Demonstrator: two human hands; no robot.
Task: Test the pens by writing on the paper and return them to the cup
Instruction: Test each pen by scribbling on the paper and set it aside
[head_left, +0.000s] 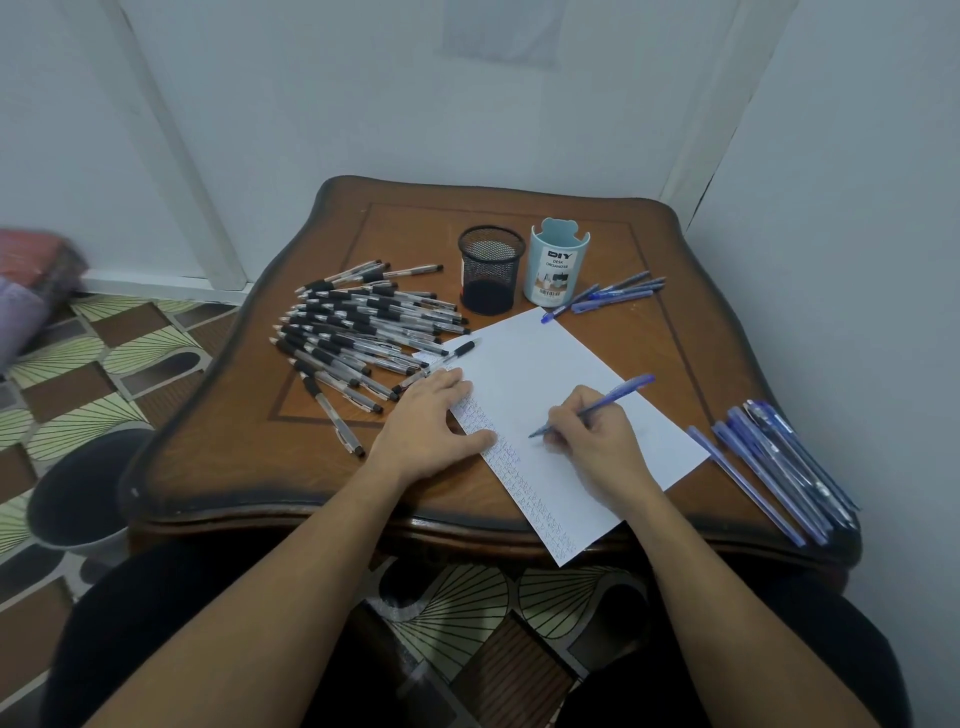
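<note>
A white sheet of paper (545, 384) lies slanted on the wooden table (244, 441), with rows of small pen marks along its left edge. My right hand (597, 441) grips a blue pen (602, 405) whose tip touches the paper. My left hand (431, 426) rests flat on the paper's left edge, fingers straight. A black mesh cup (491, 270) and a light-blue cup (555, 267) stand behind the paper; I see no pens sticking out of either.
Several black-grip clear pens (353, 322) lie in a pile at the left. Several blue pens (779, 467) lie at the table's right edge, a few more blue pens (608, 296) beside the light-blue cup. A dark bin (78, 504) stands on the floor at left.
</note>
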